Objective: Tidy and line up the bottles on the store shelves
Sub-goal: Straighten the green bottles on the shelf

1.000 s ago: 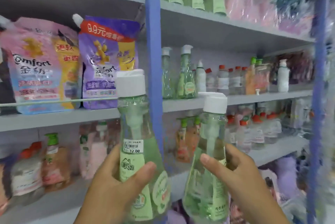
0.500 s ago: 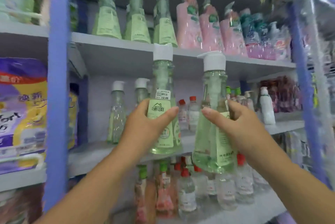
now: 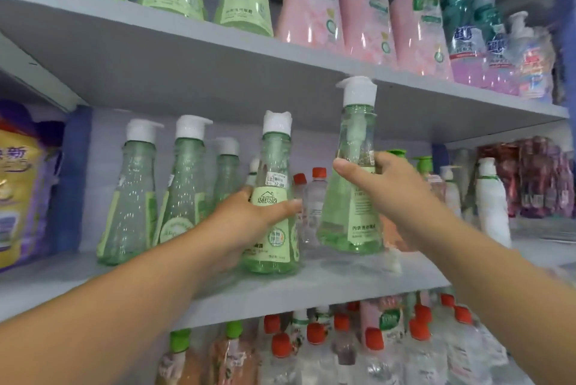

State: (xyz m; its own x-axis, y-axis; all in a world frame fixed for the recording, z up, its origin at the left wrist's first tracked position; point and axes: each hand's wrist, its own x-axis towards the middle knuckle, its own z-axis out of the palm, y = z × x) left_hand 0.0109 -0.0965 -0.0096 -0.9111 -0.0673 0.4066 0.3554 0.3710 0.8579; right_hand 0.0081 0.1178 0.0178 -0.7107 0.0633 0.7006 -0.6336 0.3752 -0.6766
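Head view, the only one. Landmark: the middle shelf (image 3: pixel 311 288), grey board.

Left hand (image 3: pixel 249 222) is wrapped round a green pump bottle (image 3: pixel 274 197) with a price sticker. Its base looks to rest on the middle shelf, near the front edge. Right hand (image 3: pixel 392 194) is clamped on a second green bottle (image 3: pixel 352 185), tilted, base just above the shelf board or barely touching; cannot tell which.

At the left end of the same shelf stand three more green bottles (image 3: pixel 184 185), close together. Behind the two held bottles: small clear bottles with red caps (image 3: pixel 314 197).

Risks, as judged:
- The right-hand bottle's pump top sits just under the shelf above (image 3: pixel 218 73); lifting it could knock the top against that board.
- Set down tilted, it may tip forward off the shelf edge.
- Pushing either bottle back could topple the light red-capped ones behind.
- The left-hand bottle sliding left might bump the standing row out of line.

Blur at the right end; contents there unclear.
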